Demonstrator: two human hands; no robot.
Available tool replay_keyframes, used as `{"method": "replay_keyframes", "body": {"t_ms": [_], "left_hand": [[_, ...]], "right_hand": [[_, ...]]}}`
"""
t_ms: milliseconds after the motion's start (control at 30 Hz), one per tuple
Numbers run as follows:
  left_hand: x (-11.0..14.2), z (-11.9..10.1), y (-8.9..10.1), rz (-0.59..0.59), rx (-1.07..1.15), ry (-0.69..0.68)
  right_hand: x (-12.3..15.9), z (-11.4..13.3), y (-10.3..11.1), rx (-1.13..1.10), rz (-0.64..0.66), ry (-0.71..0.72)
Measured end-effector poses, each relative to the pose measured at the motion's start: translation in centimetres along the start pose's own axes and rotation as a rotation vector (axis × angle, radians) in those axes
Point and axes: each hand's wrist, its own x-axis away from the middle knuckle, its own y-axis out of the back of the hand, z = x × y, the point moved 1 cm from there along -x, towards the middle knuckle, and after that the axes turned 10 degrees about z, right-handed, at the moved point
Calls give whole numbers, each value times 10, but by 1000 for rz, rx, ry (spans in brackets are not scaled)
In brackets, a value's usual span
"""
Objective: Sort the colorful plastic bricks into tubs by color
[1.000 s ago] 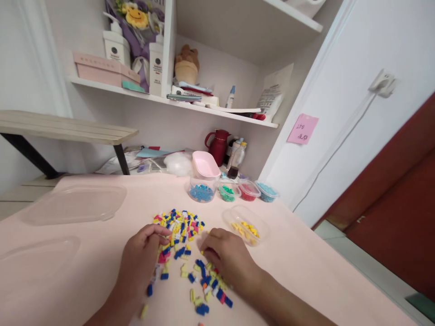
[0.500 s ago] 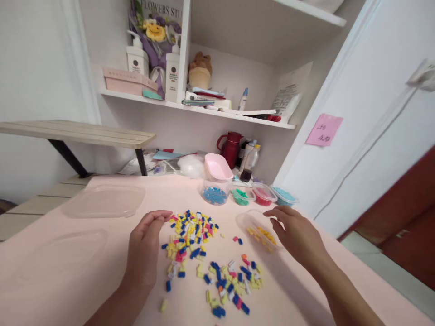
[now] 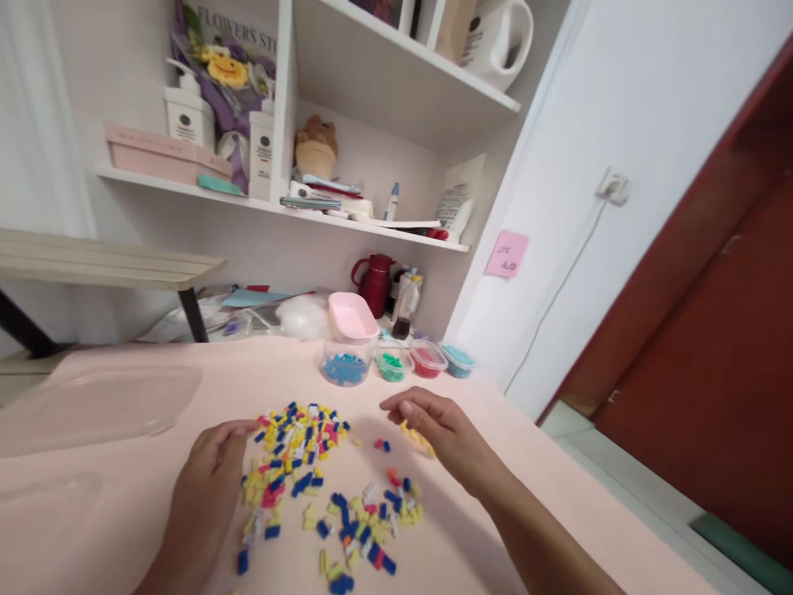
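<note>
A loose pile of small building bricks (image 3: 303, 430) in yellow, blue, white and pink lies on the pale pink table cover (image 3: 291, 570). At the pile's left edge is my left hand (image 3: 207, 475), its thumb and fingers drawn together in a pinch; whatever is between the tips is too small to make out. My right hand (image 3: 443, 426) hovers over a clear tub of orange-yellow bricks (image 3: 418, 440), hiding much of it. Its fingers are slightly apart and no brick shows in them. Nearer to me lies a second scatter of bricks (image 3: 365, 529).
Behind stand tubs of blue bricks (image 3: 344, 368), green bricks (image 3: 392, 365), red bricks (image 3: 427, 361) and light-blue bricks (image 3: 458, 359). A pink container (image 3: 353, 316) rests by the blue ones. Clear lids (image 3: 105, 405) lie left. A red jug (image 3: 375, 285) stands under the shelf.
The view has swung right, so everything sits further left. My right hand has shifted left across the orange-yellow tub, with thumb and fingers closer together. My left hand stays by the pile.
</note>
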Motion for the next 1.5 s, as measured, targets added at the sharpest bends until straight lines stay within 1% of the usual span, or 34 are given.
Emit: {"method": "replay_keyframes", "body": {"t_ms": [67,133,200,267,367,467,600,733,833,933,1000,1033,1100,1133,1167,1233,1267,1367,1433,1500], "left_hand": [[-1,-1,0,1,-25,-7],[0,-3,0,1,-44,-13],[1,-3,0,8,-53,-3],[1,-2,-1,29,-42,25],[-1,5,-4,92,-7,60],[-4,14,-7,155,-1,51],[-7,24,-10,183,-44,28],[-7,24,-11,183,-77,3],[-5,21,-10,161,-103,-48],[-3,19,-10,123,-110,-116],[-3,20,-10,106,-106,-139],[-3,20,-11,105,-105,-140],[-3,21,-11,106,-102,-137],[-3,20,-11,103,-103,-132],[-3,20,-10,100,-107,-125],[-2,18,-10,94,-116,-112],[-2,17,-10,94,-120,-106],[-2,18,-9,112,-125,-83],[-3,20,-10,129,-110,-55],[-4,23,-10,149,-82,-25]], "right_hand": [[13,4,3,27,96,9],[33,1,3,98,199,-17],[55,-11,-2,203,296,-90],[74,-28,-9,316,373,-145],[86,-49,-22,442,428,-172],[79,-52,-38,523,460,-97],[55,-43,-65,636,476,113],[36,-47,-96,725,394,292],[26,-49,-114,755,341,361],[15,-36,-121,706,374,424],[6,-21,-118,603,372,467],[0,-14,-114,531,332,468],[-13,-7,-104,389,205,359],[-18,-8,-99,327,128,291],[-23,-12,-95,277,78,229],[-28,-24,-92,240,32,154],[-29,-31,-92,251,42,141],[-26,-46,-97,357,129,157],[-23,-48,-100,439,178,171],[-23,-46,-101,506,197,177]]}}
